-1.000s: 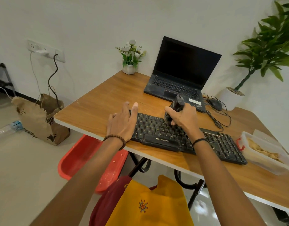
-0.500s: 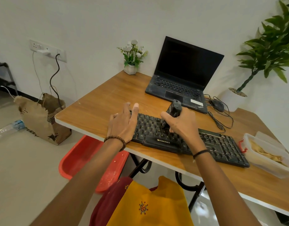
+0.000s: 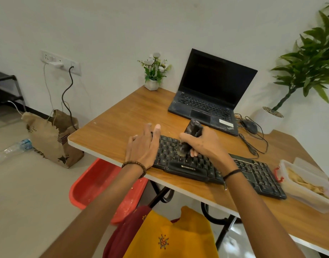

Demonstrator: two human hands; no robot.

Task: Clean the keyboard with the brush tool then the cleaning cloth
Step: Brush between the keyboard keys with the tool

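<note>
A black keyboard (image 3: pixel 252 174) lies along the near edge of the wooden table (image 3: pixel 122 123). My left hand (image 3: pixel 144 148) rests flat on the keyboard's left end, fingers straight. My right hand (image 3: pixel 202 142) grips a dark brush tool (image 3: pixel 192 130) held nearly upright, its pale bristles touching the keys near the middle-left of the keyboard. A clear plastic box (image 3: pixel 308 185) at the table's right holds a pale crumpled cloth.
An open black laptop (image 3: pixel 212 95) stands behind the keyboard, with a mouse (image 3: pixel 250 126) and loose cables to its right. A small flower pot (image 3: pixel 152 84) sits at the back edge. A large plant (image 3: pixel 308 58) stands right. A red chair (image 3: pixel 96 185) is below the table.
My right hand has drawn the brush toward me and leftward across the keys, from the top row down to the middle rows. My left hand has stayed on the keyboard's left end.
</note>
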